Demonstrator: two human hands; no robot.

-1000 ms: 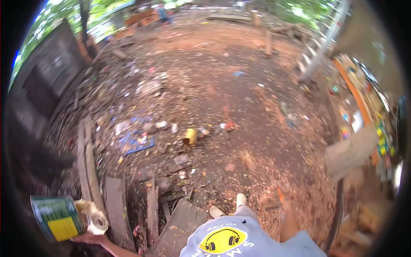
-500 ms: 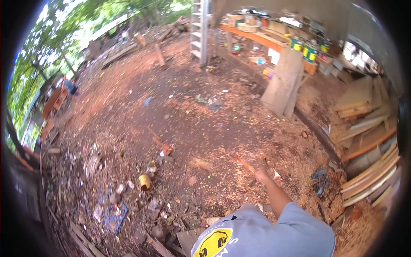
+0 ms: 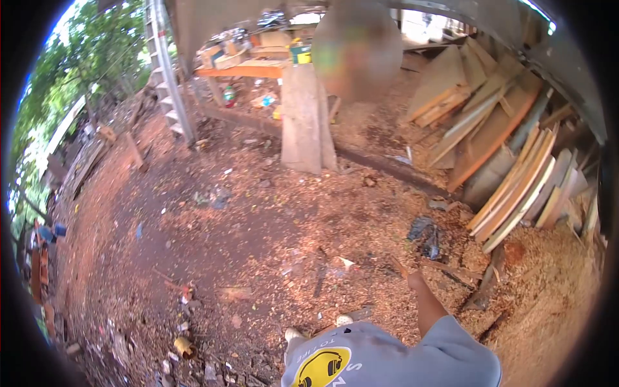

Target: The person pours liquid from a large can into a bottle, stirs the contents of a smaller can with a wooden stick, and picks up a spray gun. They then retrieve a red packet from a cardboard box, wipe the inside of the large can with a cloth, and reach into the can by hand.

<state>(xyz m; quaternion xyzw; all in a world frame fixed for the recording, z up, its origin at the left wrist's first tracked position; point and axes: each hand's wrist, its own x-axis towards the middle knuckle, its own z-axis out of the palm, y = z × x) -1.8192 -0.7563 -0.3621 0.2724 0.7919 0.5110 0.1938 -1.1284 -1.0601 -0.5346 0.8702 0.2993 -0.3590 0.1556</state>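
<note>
My right hand (image 3: 416, 280) is closed around a thin piece of wood (image 3: 399, 266), which points up and to the left over the ground. It hangs at the end of my bent right arm, just below a dark plastic scrap (image 3: 425, 237) lying among the shavings. My left hand does not show; only my grey shirt (image 3: 393, 361) with a yellow print and my light shoes (image 3: 345, 320) are visible at the bottom.
Boards (image 3: 516, 200) are stacked at the right. Wide planks (image 3: 302, 129) lean near an orange-edged workbench (image 3: 248, 69). A ladder (image 3: 169, 84) stands at the upper left. Litter and a yellow container (image 3: 184, 347) lie lower left. A blurred round patch covers part of the upper view.
The view has turned to the right, so the ladder and bench sit further left and more stacked boards show. My right hand still holds the piece of wood.
</note>
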